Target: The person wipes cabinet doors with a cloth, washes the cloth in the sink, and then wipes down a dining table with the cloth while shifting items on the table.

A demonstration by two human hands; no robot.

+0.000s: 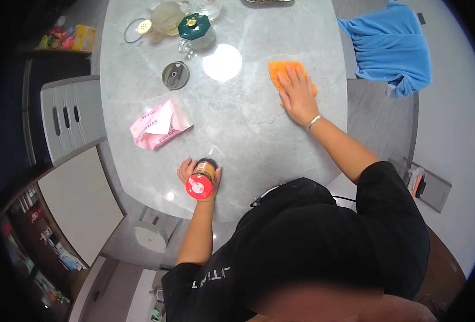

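My left hand [185,170] is wrapped round a glass jar [205,169] with a red lid and dark contents, near the table's front edge. The lid side of the jar faces my body. Over on the right, my right hand [300,100] lies flat with fingers stretched out on an orange cloth [278,70], pressing it to the grey marbled table [248,139]. A pink pack of tissues [159,124] lies just beyond my left hand. Further back is a round dark lid [175,75].
At the back left stand a glass cup with a green lid [194,27], a shaker with a cream cap [147,29] and a glass pitcher [168,18]. A blue cloth [393,45] drapes a chair on the right. A white chair [71,118] stands at the left.
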